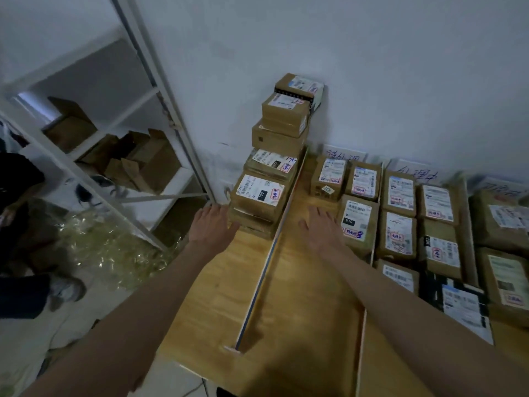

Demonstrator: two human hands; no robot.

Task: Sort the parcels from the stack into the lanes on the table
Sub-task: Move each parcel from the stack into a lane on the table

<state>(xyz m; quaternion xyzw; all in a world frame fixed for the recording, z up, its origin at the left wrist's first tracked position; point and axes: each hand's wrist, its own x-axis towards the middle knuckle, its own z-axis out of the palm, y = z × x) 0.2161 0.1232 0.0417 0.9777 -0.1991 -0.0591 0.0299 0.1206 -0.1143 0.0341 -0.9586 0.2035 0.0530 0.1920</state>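
A tall stack of brown cardboard parcels (264, 193) with white labels stands at the table's far left corner against the wall. My left hand (213, 224) reaches toward the stack's lower left side, fingers apart, holding nothing. My right hand (322, 224) hovers open over the first lane (300, 267), just right of the stack. Several labelled parcels (400, 213) lie in rows in the lanes to the right, split by thin white dividers (266, 270).
A white metal shelf (120, 144) with empty open cartons stands at the left. Crumpled clear plastic (114, 247) lies on the floor beneath it. A person's leg and shoe (57, 290) show at the far left. Handwritten lane signs (345, 156) lean on the wall.
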